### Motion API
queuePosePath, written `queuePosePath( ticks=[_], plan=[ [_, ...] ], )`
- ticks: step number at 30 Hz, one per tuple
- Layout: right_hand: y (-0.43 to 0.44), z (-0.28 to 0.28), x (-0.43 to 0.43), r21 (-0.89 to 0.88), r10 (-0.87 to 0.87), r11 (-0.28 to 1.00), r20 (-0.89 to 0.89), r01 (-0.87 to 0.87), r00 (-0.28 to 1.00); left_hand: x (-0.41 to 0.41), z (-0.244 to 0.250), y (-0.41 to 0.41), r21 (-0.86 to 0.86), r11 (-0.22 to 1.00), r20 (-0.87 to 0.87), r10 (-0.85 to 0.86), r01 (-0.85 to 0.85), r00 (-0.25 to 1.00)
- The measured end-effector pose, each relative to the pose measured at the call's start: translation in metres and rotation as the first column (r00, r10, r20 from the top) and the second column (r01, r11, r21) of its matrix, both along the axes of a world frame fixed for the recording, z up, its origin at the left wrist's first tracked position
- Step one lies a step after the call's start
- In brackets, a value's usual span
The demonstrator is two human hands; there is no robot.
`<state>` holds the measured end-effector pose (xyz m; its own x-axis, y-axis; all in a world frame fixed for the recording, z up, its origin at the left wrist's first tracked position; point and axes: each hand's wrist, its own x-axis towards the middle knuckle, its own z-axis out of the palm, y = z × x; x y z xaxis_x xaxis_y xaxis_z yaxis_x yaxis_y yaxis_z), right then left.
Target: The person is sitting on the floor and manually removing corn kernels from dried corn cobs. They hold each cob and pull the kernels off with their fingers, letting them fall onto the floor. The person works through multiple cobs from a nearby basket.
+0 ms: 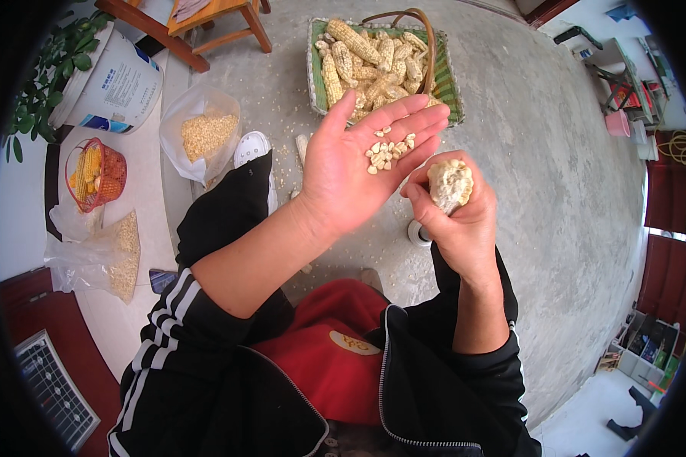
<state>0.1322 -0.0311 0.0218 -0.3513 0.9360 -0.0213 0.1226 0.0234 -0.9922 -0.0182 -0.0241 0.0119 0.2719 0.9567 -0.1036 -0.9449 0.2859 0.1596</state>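
Observation:
My left hand (pixel 349 154) is held out flat, palm up, with its fingers extended. A small heap of pale corn kernels (pixel 382 155) lies on the palm and lower fingers. Close beside its fingertips, my right hand (pixel 463 223) grips an ear of corn (pixel 450 183) with one end pointing up. That end shows a rough, whitish cob face ringed by kernels; the rest is mostly hidden in the fist. Beyond my left hand a green woven basket (pixel 450 85) with a brown handle is full of dried corn ears (pixel 386 63).
At left, a white bag (pixel 174 123) holds loose kernels. A red plastic basket (pixel 114 177) with yellow ears, a clear bag of kernels (pixel 124 257) and a phone (pixel 163 281) lie further left. A wooden chair (pixel 251 25) and a potted plant's bucket (pixel 117 80) stand behind. Kernels litter the concrete floor (pixel 549 228).

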Motion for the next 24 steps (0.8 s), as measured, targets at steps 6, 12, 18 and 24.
queuePosePath(
  ticks=[6, 12, 18, 24],
  plan=[
    [0.0021, 0.0044, 0.0005, -0.065, -0.03, 0.998, -0.158, 0.02, 0.987, 0.0011, 0.0049, -0.0016, 0.049, 0.998, 0.032, -0.048, 0.046, 0.998],
    [0.0011, 0.0015, 0.001, -0.071, -0.043, 0.997, -0.239, 0.027, 0.97, 0.0011, 0.0025, -0.0012, 0.068, 0.994, 0.043, -0.091, 0.088, 0.995],
    [0.0034, 0.0019, 0.0008, -0.01, -0.08, 0.997, -0.28, 0.081, 0.957, 0.0018, 0.0056, -0.0024, 0.048, 0.995, 0.051, -0.085, 0.083, 0.995],
    [0.003, 0.0026, 0.0027, 0.007, -0.126, 0.991, -0.269, 0.132, 0.955, 0.0022, -0.0008, -0.0007, 0.01, 0.997, 0.037, -0.072, 0.072, 0.997]
  ],
)
